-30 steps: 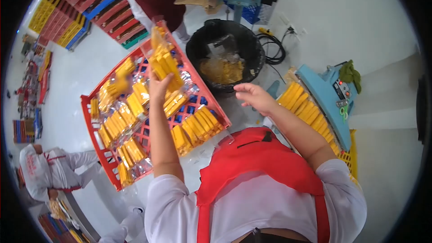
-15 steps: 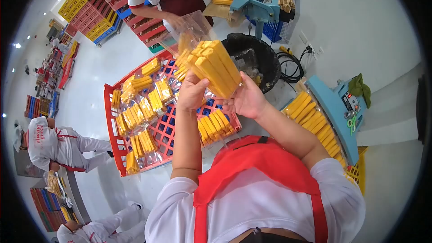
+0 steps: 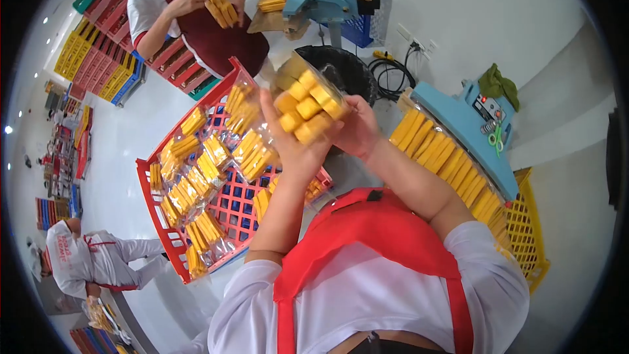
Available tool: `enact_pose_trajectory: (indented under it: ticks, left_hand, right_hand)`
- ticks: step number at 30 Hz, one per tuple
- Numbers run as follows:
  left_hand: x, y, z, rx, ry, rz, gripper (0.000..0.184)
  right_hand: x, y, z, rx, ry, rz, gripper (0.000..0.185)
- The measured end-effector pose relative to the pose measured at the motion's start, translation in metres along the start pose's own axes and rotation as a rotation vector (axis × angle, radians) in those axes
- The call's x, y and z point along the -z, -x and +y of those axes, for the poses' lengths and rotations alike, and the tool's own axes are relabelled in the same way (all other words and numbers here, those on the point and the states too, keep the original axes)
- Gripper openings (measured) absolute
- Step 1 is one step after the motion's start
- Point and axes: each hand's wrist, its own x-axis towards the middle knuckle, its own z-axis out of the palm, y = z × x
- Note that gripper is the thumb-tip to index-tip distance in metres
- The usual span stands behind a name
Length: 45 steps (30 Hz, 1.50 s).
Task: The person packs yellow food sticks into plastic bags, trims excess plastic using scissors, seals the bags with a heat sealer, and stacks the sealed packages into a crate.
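A clear plastic bag of thick yellow sticks [image 3: 308, 106] is between my two hands, with the sticks' blunt ends facing me. My left hand [image 3: 296, 149] grips its near left side, thumb up along the bag. Around the right side curl the fingers of my right hand [image 3: 357, 129], partly hidden by the bag. Slight blur covers both hands. Below and to the left, a red plastic crate [image 3: 230, 202] carries several similar bags of yellow sticks [image 3: 208, 157], lying in rows.
At right stands a blue sealing machine [image 3: 462, 137] with a row of yellow sticks [image 3: 452, 174] along it and a yellow crate [image 3: 526, 236] below. Ahead are a black bin [image 3: 341, 69], another blue sealer [image 3: 324, 1] and a co-worker in a maroon apron [image 3: 209, 33]. Cables [image 3: 393, 72] lie by the wall.
My hands have turned the bag, so its stick ends now face me instead of its long side. The co-worker ahead now holds up a bundle of yellow sticks. The view has shifted.
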Motion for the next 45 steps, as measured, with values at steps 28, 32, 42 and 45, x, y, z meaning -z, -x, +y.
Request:
enact_pose_trajectory:
  ticks: [28,32,42,45]
  left_hand:
    - [-0.023,-0.046,-0.006,0.271,0.767,-0.345,0.081]
    - [-0.025,-0.055,-0.006,0.364,0.901,-0.342,0.070]
    - [-0.021,-0.051,-0.035,0.525,0.876,-0.279,0.046]
    - [-0.027,-0.046,-0.029,0.772,1.124,-0.257,0.045]
  right_hand:
    - [-0.032,0.057,-0.052,0.505,0.948,0.248,0.070]
    - [-0.040,0.053,-0.053,0.415,0.730,0.130,0.064]
    - [-0.062,0.031,-0.061,0.558,2.192,0.130,0.056]
    - [-0.063,-0.005,-0.072,0.481,2.225,0.115,0.057]
